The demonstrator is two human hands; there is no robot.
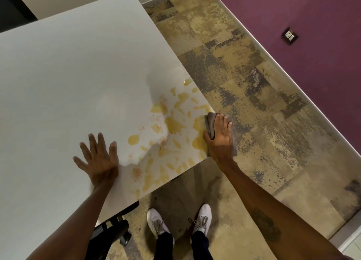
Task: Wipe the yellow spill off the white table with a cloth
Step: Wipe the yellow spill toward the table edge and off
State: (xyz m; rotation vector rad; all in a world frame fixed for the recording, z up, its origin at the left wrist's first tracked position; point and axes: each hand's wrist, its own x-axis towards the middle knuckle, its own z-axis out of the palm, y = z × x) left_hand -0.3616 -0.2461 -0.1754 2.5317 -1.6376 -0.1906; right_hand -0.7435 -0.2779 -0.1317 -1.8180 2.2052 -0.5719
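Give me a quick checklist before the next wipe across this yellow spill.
1. Cloth in hand: ok, the right hand presses it down at the table's edge.
2. Left hand clear of the spill: ok, flat on bare white table beside it.
3. Spill still to wipe: not ok, yellow blotches cover the corner.
4. Spill kept off the floor: cannot tell, blotches reach the edge.
5. Cloth fully on the table: not ok, part overhangs the edge.
6. Shoes clear of drips: cannot tell.
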